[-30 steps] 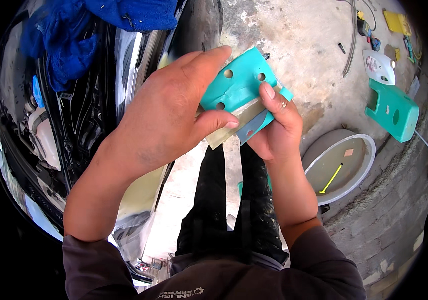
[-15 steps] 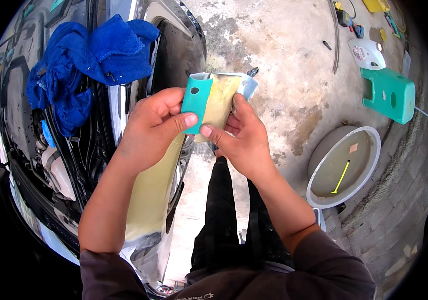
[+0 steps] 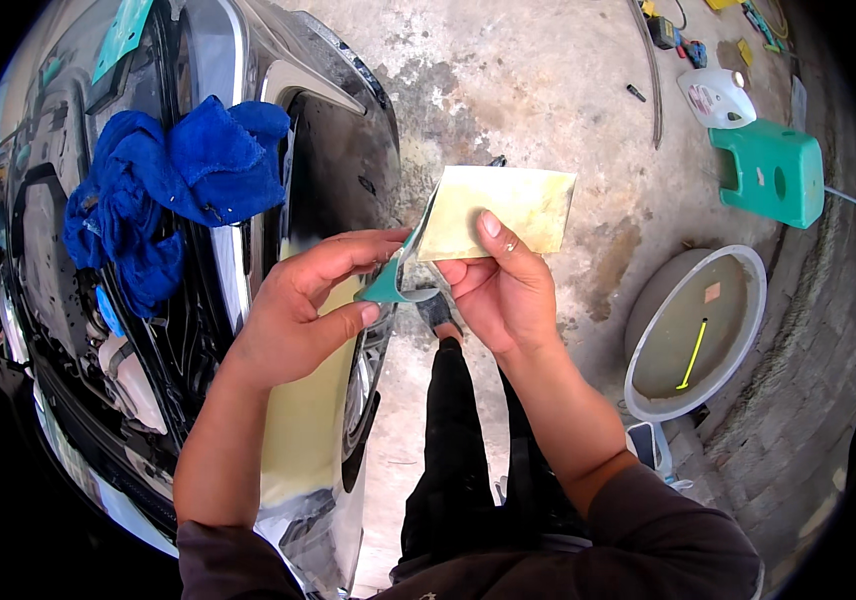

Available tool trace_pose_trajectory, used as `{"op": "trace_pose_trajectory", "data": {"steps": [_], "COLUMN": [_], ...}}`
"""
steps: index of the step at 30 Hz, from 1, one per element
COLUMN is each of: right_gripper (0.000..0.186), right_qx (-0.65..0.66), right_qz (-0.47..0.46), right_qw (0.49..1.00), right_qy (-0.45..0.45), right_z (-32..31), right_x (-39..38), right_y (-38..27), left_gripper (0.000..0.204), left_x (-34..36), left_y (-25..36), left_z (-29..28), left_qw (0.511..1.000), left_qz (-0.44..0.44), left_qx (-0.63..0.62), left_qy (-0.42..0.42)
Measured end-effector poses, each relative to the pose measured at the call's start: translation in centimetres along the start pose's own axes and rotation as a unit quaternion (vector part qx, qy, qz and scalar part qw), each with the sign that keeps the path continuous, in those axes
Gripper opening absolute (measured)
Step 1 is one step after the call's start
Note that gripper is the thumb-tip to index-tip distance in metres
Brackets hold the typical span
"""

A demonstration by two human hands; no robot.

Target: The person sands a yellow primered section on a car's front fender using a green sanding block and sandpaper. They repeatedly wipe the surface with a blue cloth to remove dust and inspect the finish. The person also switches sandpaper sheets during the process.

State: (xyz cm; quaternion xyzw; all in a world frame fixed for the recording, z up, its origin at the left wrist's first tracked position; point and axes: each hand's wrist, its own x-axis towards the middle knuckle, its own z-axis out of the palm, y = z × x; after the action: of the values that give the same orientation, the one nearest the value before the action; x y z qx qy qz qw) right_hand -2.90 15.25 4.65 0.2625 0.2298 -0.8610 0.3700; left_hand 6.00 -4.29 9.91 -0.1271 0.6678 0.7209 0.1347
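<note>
A pale yellow flat rectangular pad [image 3: 533, 205] is pinched in my right hand [image 3: 508, 290], its thumb on the face and fingers behind. A green sheet that looks like sandpaper [image 3: 388, 287] hangs curled at the pad's left side. My left hand [image 3: 293, 310] has its fingers and thumb closed around the left part of this sheet. Part of the sheet behind the pad is hidden. Below my left hand, a car panel [image 3: 303, 430] shows a broad pale yellow patch.
A blue towel [image 3: 228, 165] lies over the open engine bay's edge at left. On the right stand a round grey tub [image 3: 638, 375] of murky water with a yellow stick [image 3: 693, 355], a green plastic stool [image 3: 773, 165] and a white jug [image 3: 716, 98] on concrete.
The green sheet has come away from the pad's front and now curls at its left. My right hand has turned the pad so its yellow face shows more fully.
</note>
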Motion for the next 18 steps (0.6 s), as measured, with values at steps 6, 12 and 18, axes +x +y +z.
{"op": "trace_pose_trajectory", "data": {"steps": [6,12,18], "right_gripper": [0.035,0.035,0.05], "right_qx": [-0.052,-0.076,-0.242], "right_qz": [0.017,-0.088,-0.131], "right_qw": [0.994,0.99,0.96], "right_qy": [-0.099,-0.075,-0.044], "right_z": [0.2,0.6,0.8], "right_x": [-0.6,-0.8,-2.5], "right_y": [1.4,2.7,3.9], "left_gripper": [0.037,0.038,0.034], "left_x": [-0.1,-0.3,-0.4], "left_y": [-0.2,0.8,1.4], "left_z": [-0.1,-0.2,0.8], "left_qw": [0.955,0.973,0.976], "left_qz": [-0.022,-0.096,-0.065], "left_qx": [-0.291,-0.2,-0.165], "left_qy": [0.051,0.068,0.124]}}
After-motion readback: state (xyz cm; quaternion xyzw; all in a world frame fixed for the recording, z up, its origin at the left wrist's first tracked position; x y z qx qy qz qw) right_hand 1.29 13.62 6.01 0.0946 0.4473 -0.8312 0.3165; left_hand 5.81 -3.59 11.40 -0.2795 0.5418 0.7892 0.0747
